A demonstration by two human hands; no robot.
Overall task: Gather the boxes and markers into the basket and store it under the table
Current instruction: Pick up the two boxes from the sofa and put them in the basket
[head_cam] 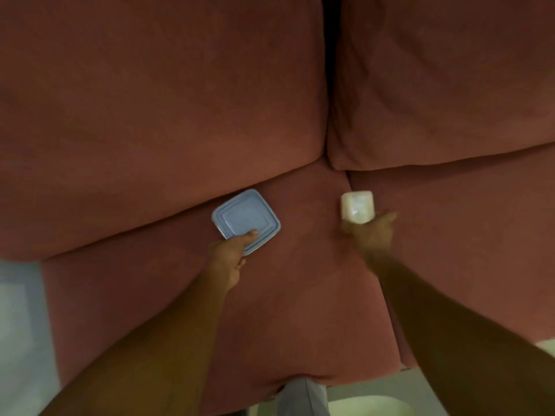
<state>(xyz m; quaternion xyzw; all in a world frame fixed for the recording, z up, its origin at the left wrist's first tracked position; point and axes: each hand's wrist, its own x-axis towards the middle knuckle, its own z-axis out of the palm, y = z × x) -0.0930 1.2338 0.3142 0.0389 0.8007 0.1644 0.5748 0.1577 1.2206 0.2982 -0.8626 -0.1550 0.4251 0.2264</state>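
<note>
While your left hand [229, 256] pinches the near edge of the blue box [244, 220], thumb on its lid, the box lies flat on the sofa [300, 295] seat, its far corner touching the back cushion [150, 115]. It is square, plastic, with rounded corners and stepped ridges on top. Your right hand [371, 232] is closed round the lower end of the white box [357, 209], a small pale rounded block, glossy and blurred, held by the seam between the seat cushions. Soft reddish fabric covers the sofa, loosely creased. Pale floor [21, 325] shows at the lower left.
</note>
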